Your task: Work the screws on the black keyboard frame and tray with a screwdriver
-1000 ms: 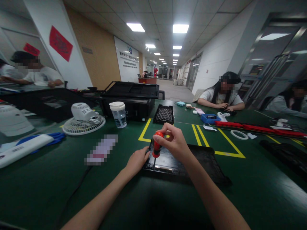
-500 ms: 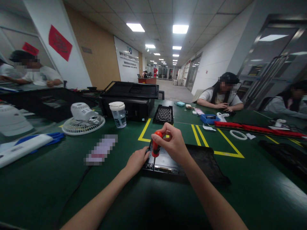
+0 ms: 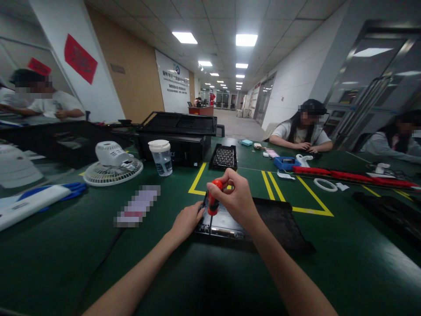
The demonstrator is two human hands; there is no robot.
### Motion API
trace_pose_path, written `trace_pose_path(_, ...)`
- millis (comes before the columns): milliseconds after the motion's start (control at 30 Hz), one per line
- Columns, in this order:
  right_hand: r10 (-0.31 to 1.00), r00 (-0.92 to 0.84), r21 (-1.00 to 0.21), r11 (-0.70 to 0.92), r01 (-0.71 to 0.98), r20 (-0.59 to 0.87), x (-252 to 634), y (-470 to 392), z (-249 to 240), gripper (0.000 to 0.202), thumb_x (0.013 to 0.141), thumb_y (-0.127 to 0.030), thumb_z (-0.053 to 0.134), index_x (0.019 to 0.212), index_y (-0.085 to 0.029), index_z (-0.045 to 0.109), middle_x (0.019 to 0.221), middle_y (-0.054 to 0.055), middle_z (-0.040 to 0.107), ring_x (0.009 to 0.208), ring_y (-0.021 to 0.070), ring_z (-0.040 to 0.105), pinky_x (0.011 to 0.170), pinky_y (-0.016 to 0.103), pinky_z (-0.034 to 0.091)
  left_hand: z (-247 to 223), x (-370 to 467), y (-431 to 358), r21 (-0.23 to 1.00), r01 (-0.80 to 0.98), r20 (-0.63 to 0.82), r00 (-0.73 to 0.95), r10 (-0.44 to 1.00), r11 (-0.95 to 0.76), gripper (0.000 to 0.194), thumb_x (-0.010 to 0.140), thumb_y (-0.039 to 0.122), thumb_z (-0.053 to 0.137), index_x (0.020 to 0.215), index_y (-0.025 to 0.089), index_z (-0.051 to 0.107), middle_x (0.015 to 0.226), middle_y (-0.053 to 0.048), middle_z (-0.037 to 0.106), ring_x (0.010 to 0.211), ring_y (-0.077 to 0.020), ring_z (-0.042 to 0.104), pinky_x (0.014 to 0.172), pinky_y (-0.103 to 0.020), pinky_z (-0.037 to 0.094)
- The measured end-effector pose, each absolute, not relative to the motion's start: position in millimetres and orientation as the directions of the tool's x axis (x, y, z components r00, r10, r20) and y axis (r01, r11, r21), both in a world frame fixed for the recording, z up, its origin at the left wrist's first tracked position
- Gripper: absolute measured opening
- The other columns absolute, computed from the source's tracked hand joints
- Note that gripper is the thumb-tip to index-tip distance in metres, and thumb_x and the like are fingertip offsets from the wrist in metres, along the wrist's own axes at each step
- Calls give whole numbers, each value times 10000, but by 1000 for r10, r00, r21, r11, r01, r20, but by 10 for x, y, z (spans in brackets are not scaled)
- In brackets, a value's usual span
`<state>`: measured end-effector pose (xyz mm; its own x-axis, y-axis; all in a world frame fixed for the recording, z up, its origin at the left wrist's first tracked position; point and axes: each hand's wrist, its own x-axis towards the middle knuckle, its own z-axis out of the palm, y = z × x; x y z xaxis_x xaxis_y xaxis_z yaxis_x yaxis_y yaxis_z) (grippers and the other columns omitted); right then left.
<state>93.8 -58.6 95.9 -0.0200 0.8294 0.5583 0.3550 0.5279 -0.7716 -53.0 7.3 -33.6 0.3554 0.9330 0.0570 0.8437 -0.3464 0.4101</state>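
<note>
Clamping screwdriver (image 3: 213, 206) in right fingers (image 3: 232, 174) | likely light, stiff; grip handle (image 3: 214, 202) | pinching black panel (image 3: 275, 217) in left fingers (image 3: 196, 207)

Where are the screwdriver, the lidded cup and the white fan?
Screwdriver (image 3: 213, 205), head view: on its red-and-black handle.
Lidded cup (image 3: 162, 159), head view: on its clear side.
White fan (image 3: 112, 157), head view: on its raised housing.

Two slim, bare forearms (image 3: 144, 272)
</note>
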Motion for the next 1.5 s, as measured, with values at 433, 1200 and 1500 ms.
trace_pose_path(433,799,41,-730,525,438,600,899,-612,938,273,742,-353,586,644,-193,389,672,8,499,558,109,485,462,223,426,-273,-495,41,404,863,8,327,945,-302,323,880,343,340,1150,229,475,1023,-74,632,891,-201,607,727,-259,424)
trace_pose_path(1200,841,-12,-841,541,5,541,882,-510,859,232,697,-279,634,711,-181,424,794,-9,509,634,87,531,537,212,475,-324,-525,65,407,850,35,350,936,-333,340,881,366,326,1153,230,477,1018,-74,635,860,-195,613,697,-248,421)
trace_pose_path(1500,853,-274,-828,274,-490,445,895,-431,803,177,780,-191,555,866,-214,402,955,25,618,653,123,640,633,280,480,-328,-532,59,408,858,33,329,944,-313,365,880,373,332,1191,229,458,1015,-77,633,914,-205,601,756,-268,421)
